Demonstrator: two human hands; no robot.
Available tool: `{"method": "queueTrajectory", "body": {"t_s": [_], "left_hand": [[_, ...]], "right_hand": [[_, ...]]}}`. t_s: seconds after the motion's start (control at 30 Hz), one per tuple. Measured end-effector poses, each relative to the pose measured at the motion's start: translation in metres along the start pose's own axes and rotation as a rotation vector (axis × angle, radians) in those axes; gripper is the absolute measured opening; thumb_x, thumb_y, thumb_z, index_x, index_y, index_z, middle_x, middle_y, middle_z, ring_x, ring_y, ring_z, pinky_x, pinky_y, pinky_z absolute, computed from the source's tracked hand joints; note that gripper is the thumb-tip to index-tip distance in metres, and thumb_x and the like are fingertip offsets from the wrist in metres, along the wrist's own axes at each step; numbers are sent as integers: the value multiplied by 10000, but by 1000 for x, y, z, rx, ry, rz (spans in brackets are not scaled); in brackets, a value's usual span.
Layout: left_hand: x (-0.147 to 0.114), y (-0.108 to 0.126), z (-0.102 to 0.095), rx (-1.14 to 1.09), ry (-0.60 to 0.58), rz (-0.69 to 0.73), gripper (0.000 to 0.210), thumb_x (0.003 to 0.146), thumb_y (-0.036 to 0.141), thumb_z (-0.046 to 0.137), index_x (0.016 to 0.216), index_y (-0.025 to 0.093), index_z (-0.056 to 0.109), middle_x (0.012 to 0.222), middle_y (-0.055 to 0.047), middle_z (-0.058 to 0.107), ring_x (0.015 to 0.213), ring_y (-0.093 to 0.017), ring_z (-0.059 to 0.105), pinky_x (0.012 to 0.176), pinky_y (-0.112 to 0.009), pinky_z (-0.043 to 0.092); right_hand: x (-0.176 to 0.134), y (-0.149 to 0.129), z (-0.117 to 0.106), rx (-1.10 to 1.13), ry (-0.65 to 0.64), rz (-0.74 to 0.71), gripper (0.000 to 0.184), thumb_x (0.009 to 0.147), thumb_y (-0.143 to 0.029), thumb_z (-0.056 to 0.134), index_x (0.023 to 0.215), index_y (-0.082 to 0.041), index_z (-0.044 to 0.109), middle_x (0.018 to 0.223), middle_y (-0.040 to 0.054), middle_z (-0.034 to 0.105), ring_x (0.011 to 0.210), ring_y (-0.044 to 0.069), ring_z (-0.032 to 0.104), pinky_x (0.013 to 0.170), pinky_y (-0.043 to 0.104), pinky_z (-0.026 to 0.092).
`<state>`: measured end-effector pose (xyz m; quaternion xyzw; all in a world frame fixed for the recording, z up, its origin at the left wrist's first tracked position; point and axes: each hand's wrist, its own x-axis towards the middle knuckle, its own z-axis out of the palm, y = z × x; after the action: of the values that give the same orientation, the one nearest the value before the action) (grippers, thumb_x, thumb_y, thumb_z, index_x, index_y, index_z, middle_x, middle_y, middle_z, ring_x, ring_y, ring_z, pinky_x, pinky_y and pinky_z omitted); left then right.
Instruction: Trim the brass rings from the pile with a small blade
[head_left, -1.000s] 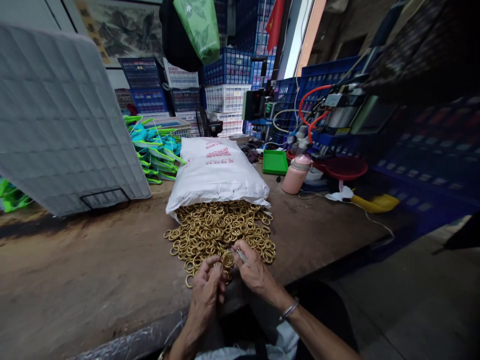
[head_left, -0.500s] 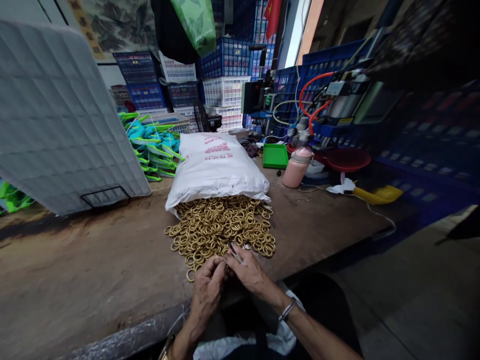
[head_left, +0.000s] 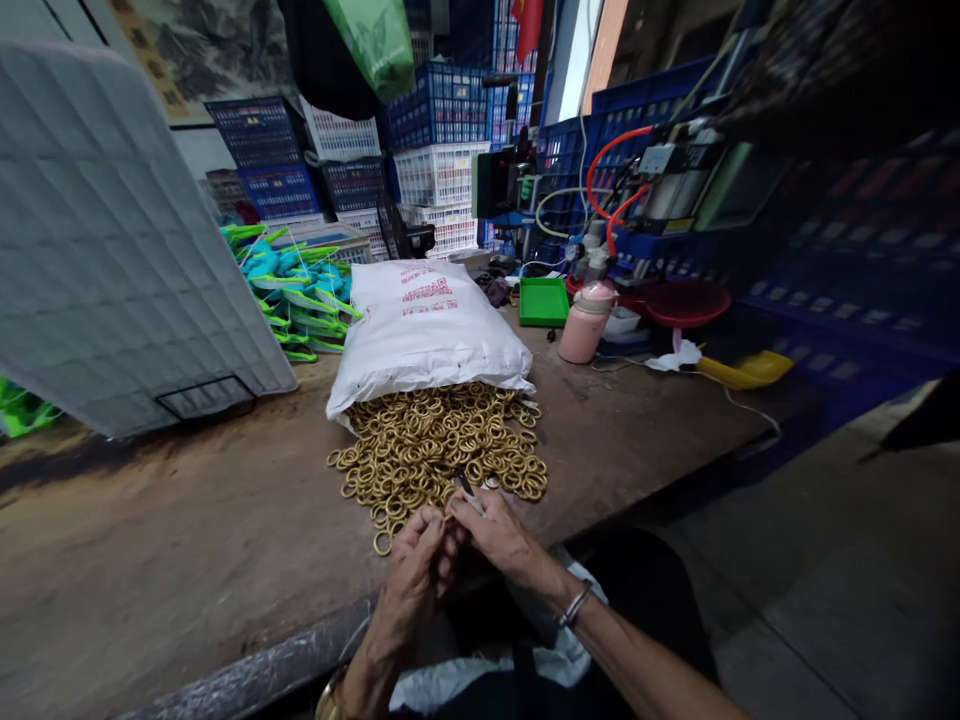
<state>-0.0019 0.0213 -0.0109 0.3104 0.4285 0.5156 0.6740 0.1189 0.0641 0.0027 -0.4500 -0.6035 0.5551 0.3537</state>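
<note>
A heap of brass-coloured rings (head_left: 427, 440) spills from the mouth of a white sack (head_left: 435, 330) onto the table. Just in front of the heap, my left hand (head_left: 420, 550) is closed in a pinch on a ring (head_left: 449, 508) at the fingertips. My right hand (head_left: 499, 535) meets it there, fingers closed around a slim tool (head_left: 470, 492) with a dark tip and a pale body. The tool's exact kind cannot be made out. Some fingertips are hidden behind the hands.
On the left stands a large pale ribbed panel (head_left: 127, 240), with green and blue hangers (head_left: 292, 290) behind it. A green tray (head_left: 544, 302), pink bottle (head_left: 587, 325) and yellow scoop (head_left: 746, 369) lie to the right. The table's front edge (head_left: 262, 665) runs close by.
The view has shifted slightly. My left hand has turned a little, and a ring now shows between the fingertips. My right hand keeps hold of the slim tool.
</note>
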Motion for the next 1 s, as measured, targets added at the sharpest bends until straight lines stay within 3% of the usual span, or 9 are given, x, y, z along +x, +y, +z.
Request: {"method": "queueTrajectory", "body": {"t_s": [0.17,0.27,0.37,0.5,0.87,1.0], "left_hand": [[-6,5,2,-71,-2,-26,282,737,423,588,729,171,462,613,52,503,389,-13,330,347,-126,219],[-6,7,3,-97,37,-8,283,725,420,604,756,188,446,579,66,493,379,-19,332,342,-127,226],[-4,5,3,-110,50,12,318,693,430,635,742,187,435,554,75,479,369,-14,314,337,-123,219],[-1,-3,-3,-98,45,33,327,686,436,640,718,191,425,496,95,434,346,-10,281,331,-119,206],[0,-9,-11,-26,40,84,320,691,469,617,715,195,454,418,111,368,317,-20,262,317,-127,209],[-1,-10,-11,-7,54,63,324,695,471,612,705,196,442,424,110,376,319,-18,256,316,-124,209]], "right_hand": [[1,10,1,-45,60,-13,218,808,-316,399,692,-174,517,541,-41,487,511,91,443,528,203,340],[-1,16,2,-229,108,-96,185,809,-276,397,698,-181,511,592,-32,492,555,95,433,548,202,321],[-8,16,2,-445,23,-168,118,757,-153,402,689,-189,492,605,-30,484,559,97,397,535,204,274],[-13,14,3,-635,-20,-197,203,624,-39,377,710,-194,477,595,-29,470,545,105,372,525,218,225],[-12,23,3,-852,-32,-278,292,582,-40,374,805,-200,471,673,-12,520,602,127,430,560,245,221],[-13,23,2,-896,-62,-237,321,589,-41,382,855,-194,477,696,-2,546,618,130,456,566,240,236]]}}
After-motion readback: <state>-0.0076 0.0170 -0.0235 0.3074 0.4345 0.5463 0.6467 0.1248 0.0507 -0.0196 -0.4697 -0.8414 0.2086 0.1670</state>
